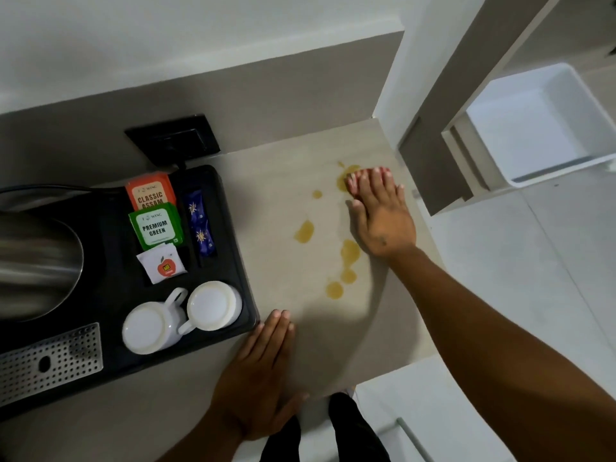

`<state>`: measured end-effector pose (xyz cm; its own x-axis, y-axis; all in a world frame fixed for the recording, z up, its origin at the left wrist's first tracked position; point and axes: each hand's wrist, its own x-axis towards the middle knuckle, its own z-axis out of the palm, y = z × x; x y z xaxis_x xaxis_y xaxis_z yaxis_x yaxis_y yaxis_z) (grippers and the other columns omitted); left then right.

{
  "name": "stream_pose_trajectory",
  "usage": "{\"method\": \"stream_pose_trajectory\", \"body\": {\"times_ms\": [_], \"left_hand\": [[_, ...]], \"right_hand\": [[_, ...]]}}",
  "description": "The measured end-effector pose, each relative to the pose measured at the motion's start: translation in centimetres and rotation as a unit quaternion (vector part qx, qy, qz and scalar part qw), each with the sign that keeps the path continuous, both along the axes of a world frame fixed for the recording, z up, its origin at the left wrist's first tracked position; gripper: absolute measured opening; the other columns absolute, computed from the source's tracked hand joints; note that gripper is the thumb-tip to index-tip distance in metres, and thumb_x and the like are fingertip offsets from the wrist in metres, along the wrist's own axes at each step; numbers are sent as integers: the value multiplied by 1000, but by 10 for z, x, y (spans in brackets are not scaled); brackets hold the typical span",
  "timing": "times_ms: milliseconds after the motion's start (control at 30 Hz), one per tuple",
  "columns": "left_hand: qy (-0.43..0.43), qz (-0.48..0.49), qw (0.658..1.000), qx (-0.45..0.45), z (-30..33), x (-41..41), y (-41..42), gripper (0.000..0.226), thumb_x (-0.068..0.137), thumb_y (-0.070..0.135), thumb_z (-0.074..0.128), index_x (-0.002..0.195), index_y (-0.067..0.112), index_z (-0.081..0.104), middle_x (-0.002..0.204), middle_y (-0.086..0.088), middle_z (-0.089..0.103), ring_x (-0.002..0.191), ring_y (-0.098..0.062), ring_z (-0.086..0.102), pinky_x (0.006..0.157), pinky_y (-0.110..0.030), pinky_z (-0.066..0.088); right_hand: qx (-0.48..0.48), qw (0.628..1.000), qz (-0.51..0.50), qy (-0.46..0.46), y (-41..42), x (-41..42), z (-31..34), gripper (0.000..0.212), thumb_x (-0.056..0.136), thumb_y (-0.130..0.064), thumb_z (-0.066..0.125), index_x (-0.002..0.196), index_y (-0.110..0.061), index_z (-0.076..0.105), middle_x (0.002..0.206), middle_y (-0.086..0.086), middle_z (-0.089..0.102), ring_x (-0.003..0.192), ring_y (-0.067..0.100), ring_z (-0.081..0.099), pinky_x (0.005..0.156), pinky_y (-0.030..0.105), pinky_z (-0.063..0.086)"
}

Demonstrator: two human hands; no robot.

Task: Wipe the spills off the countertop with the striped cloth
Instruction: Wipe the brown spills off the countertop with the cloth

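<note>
Several yellow-brown spills (pixel 304 231) dot the beige countertop (pixel 283 181), running from the far right (pixel 345 176) down to a round drop (pixel 334 290) nearer me. My right hand (pixel 383 218) lies flat at the counter's right side, fingers pointing away. It presses on the striped cloth (pixel 350 184). Only a red-and-white sliver of the cloth shows under the fingertips, touching the farthest spill. My left hand (pixel 260 378) rests palm down, fingers together, on the counter's near edge beside the tray, holding nothing.
A black tray (pixel 230 228) on the left holds a steel kettle (pixel 36 261), tea sachets (pixel 156 225), two upturned white cups (pixel 213 305) and a perforated metal grid (pixel 50 361). A black wall socket (pixel 173 138) sits behind. A white bin (pixel 506 168) stands on the floor beyond the counter's right edge.
</note>
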<state>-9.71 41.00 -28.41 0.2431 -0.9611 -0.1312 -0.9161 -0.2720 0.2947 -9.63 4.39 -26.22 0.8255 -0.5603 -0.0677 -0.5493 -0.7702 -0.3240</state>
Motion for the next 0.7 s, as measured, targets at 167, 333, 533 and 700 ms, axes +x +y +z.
{"method": "stream_pose_trajectory", "body": {"times_ms": [167, 333, 533, 700], "left_hand": [[6, 8, 1000, -13, -4, -2, 0, 101, 93, 68, 52, 161, -1, 24, 171, -19, 19, 160, -35, 12, 127, -45, 13], [15, 14, 1000, -5, -3, -1, 0, 101, 94, 68, 52, 162, 0, 21, 172, -18, 15, 160, -35, 12, 127, -47, 14], [20, 14, 1000, 3, -3, -1, -1, 101, 94, 66, 50, 163, 2, 14, 173, -18, 10, 160, -36, 8, 128, -48, 12], [20, 24, 999, 19, 2, -2, -2, 103, 94, 68, 51, 164, 3, 13, 173, -17, 12, 161, -32, 6, 127, -47, 13]], "right_hand": [[2, 999, -29, 36, -42, 43, 4, 63, 105, -47, 17, 160, -17, 12, 169, 12, 5, 155, 29, -3, 124, 47, -3], [5, 997, 67, 38, -27, 93, 8, 66, 103, -53, 17, 160, -21, 12, 169, 11, 5, 155, 29, -4, 124, 46, -2], [4, 995, 86, 46, -17, 39, 4, 77, 99, -65, 13, 160, -17, 12, 168, 11, 7, 155, 25, -3, 125, 46, 0], [5, 995, 91, 29, -21, 106, 10, 65, 103, -54, 22, 159, -22, 19, 168, 12, 11, 155, 30, 1, 124, 49, 1]]}}
